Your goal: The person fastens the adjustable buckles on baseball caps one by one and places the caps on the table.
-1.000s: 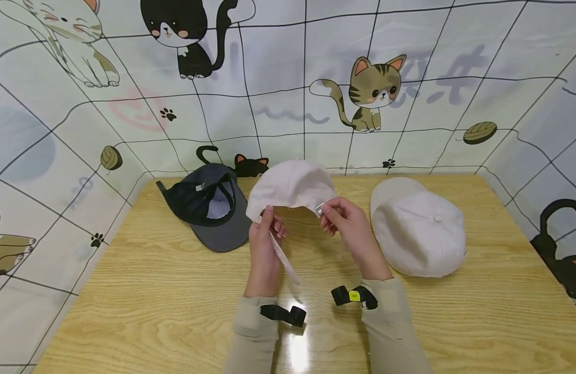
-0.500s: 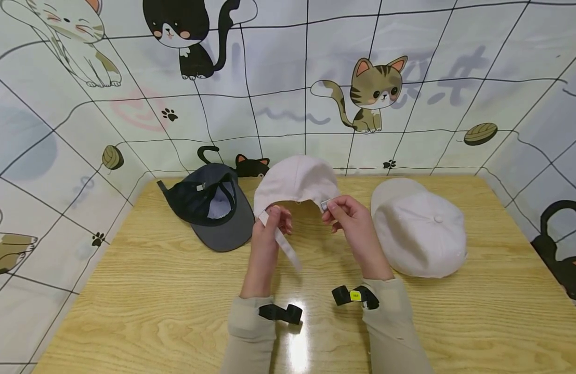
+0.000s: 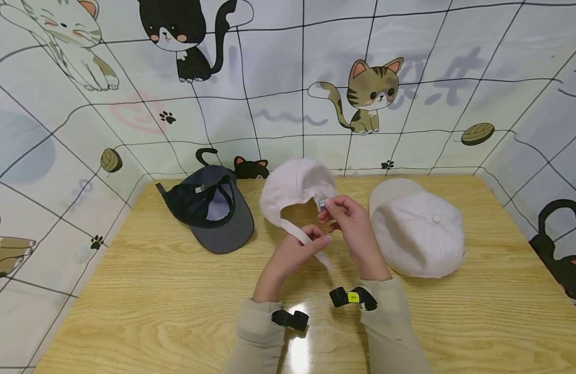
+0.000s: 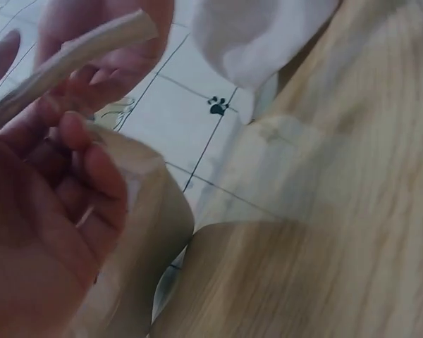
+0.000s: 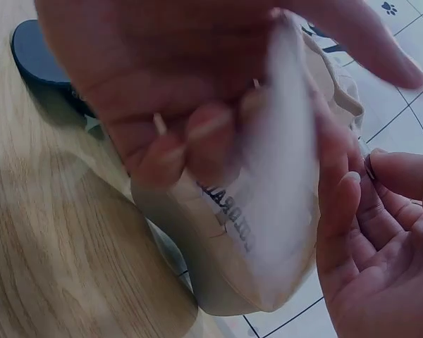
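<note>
A pale pink baseball cap [image 3: 288, 187] is held up at the middle back of the table, its rear opening facing me. My right hand [image 3: 351, 221] pinches the small metal buckle [image 3: 323, 204] at the opening's right side. From the left side hangs a long loose strap [image 3: 291, 228], crossing my left hand [image 3: 288, 257]. There the strap runs between the thumb and fingers. The left wrist view shows the strap's free end [image 4: 141, 27] sticking out past the hand. In the right wrist view, the left thumb stands away from the blurred strap [image 5: 285, 141].
A dark grey cap [image 3: 222, 231] lies tipped at left, its inside showing. At right rests a white cap [image 3: 423, 228], crown up. Both are on the wooden table [image 3: 166, 311]. A cat-print sheet [image 3: 278, 62] rises behind and at the sides.
My left hand has left the cap's left edge and moved right and downward, close to the right hand. The strap has swung rightward with it. The right hand keeps its pinch on the buckle.
</note>
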Available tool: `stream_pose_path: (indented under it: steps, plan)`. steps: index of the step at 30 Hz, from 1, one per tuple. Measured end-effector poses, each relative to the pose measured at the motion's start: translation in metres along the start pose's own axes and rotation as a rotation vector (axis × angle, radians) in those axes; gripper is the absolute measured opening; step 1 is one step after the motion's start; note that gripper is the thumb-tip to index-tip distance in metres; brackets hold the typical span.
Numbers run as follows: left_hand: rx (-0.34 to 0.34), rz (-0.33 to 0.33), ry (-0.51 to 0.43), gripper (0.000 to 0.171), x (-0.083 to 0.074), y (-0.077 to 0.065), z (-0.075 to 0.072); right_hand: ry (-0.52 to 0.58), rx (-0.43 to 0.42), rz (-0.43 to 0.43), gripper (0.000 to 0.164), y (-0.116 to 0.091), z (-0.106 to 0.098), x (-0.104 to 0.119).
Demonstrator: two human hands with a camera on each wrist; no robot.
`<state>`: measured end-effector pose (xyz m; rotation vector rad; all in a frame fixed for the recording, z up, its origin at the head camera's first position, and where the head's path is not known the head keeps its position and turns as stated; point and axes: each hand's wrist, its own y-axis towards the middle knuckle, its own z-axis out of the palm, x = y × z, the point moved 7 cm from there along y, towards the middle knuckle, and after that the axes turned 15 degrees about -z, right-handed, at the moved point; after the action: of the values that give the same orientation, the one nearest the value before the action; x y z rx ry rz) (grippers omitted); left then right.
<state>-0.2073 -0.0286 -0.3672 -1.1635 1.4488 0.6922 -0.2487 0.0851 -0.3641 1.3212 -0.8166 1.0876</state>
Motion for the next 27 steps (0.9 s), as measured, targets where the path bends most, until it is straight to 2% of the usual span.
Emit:
stream_pose_path:
  steps: [7, 11, 16, 19, 23, 27]
  plan:
    - [0.178, -0.04, 0.112, 0.012, 0.012, 0.003, 0.026, 0.014, 0.002, 0.006, 0.02, -0.002, 0.003, 0.012]
    - [0.22, -0.027, 0.119, 0.012, 0.025, 0.008, 0.034, 0.025, -0.005, 0.011, 0.02, -0.002, 0.002, 0.013]
    - [0.206, -0.068, 0.165, 0.012, 0.047, 0.018, 0.041, 0.036, -0.014, 0.017, 0.018, -0.002, 0.002, 0.013]
    - [0.189, -0.088, 0.18, 0.01, 0.052, 0.021, 0.044, 0.034, -0.013, 0.02, 0.018, -0.003, 0.002, 0.013]
    - [0.138, -0.082, 0.081, 0.015, 0.042, 0.019, 0.037, 0.038, -0.01, 0.018, 0.017, -0.002, 0.0, 0.009]
    - [0.051, -0.046, -0.086, 0.018, 0.022, 0.013, 0.021, 0.053, -0.009, 0.014, 0.018, 0.0, -0.003, -0.001]
